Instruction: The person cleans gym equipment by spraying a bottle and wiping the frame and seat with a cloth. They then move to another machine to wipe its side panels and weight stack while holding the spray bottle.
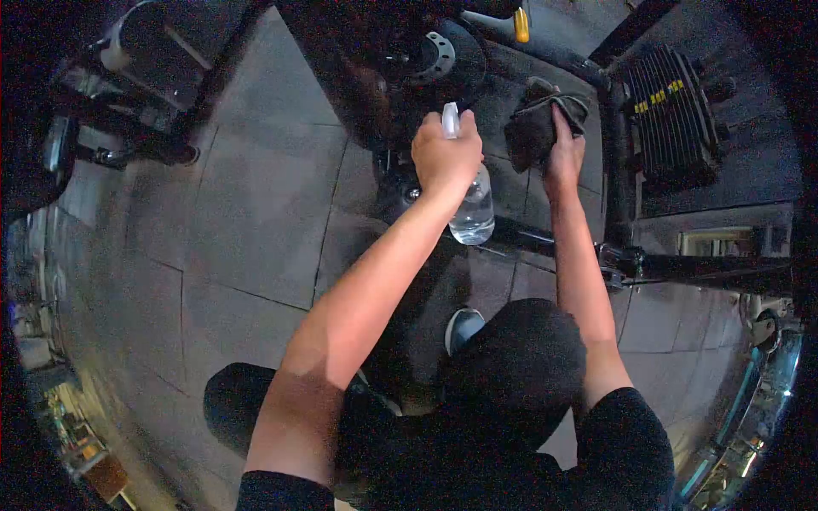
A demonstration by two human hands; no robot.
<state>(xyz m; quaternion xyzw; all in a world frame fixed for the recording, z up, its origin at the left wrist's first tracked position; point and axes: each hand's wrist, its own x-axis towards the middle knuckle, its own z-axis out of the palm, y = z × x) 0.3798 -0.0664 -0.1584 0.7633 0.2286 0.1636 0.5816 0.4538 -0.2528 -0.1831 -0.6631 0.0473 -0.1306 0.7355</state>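
Note:
My left hand (447,153) is wrapped round the neck of a clear spray bottle (474,213) with a white spray head (450,119). Clear liquid shows in the lower part of the bottle, which hangs tilted in front of a black machine frame. To the right, my right hand (566,157) grips a dark, bunched cloth (541,123), with one finger lying over its folds. The cloth hides most of the other fingers. Both arms reach forward, and neither the bottle nor the cloth visibly touches the machine.
A black frame bar (532,238) crosses just beyond my knees. A round dark part with a pale, holed plate (439,55) and a yellow handle (521,25) are ahead. On the right stands a weight stack (669,115); another machine (136,85) is at left, on grey floor tiles (247,213).

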